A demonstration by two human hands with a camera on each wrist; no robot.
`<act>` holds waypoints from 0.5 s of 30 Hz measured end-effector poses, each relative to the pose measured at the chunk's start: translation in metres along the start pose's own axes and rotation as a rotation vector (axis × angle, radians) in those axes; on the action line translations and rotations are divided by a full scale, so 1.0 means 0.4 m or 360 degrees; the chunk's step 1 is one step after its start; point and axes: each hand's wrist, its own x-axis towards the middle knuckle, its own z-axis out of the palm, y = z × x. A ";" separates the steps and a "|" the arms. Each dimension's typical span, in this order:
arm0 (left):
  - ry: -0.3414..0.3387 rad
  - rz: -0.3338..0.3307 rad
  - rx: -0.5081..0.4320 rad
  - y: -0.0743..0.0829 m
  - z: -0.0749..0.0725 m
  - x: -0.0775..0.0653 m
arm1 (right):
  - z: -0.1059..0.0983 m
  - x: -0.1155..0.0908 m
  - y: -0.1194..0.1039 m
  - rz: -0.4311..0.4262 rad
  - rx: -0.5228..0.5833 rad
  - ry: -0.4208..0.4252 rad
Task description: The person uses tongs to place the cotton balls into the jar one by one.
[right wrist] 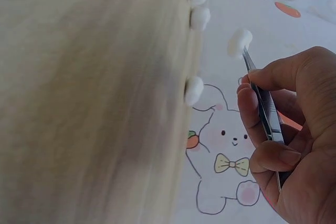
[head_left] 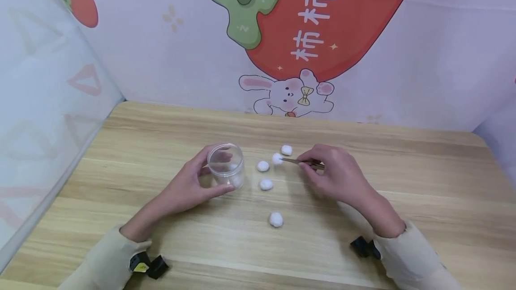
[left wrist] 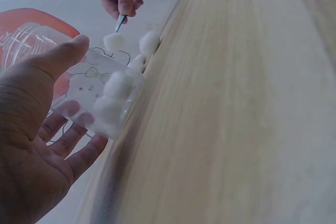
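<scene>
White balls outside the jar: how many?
5: one white ball in the tweezers; on the table, one farthest back, two beside the jar, one in front. Others could be hidden.

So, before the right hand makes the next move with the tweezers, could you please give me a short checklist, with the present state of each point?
1. Jar steadied: ok, the left hand grips it round the side.
2. Jar mouth uncovered: ok, no lid on it.
3. Held cotton ball pinched: ok, at the tips of the tweezers in the right hand.
4. Held cotton ball above the jar mouth: not ok, it is off to the jar's right.
5. Room inside: ok, the balls inside lie low.
6. Exact number inside: cannot tell, they overlap.
</scene>
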 end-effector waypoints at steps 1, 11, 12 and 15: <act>0.0003 0.0002 -0.0002 -0.001 0.000 0.000 | -0.002 0.004 -0.002 -0.0012 0.0001 0.0012; 0.0003 0.0001 -0.0043 -0.002 0.003 0.011 | -0.017 0.022 -0.009 -0.0083 0.0046 0.0143; 0.0004 0.0000 -0.0044 -0.002 0.002 0.012 | -0.017 0.023 -0.009 -0.0080 0.0048 0.0144; 0.0005 0.0000 -0.0045 -0.003 -0.002 0.013 | -0.014 0.025 -0.012 -0.0082 0.0056 0.0134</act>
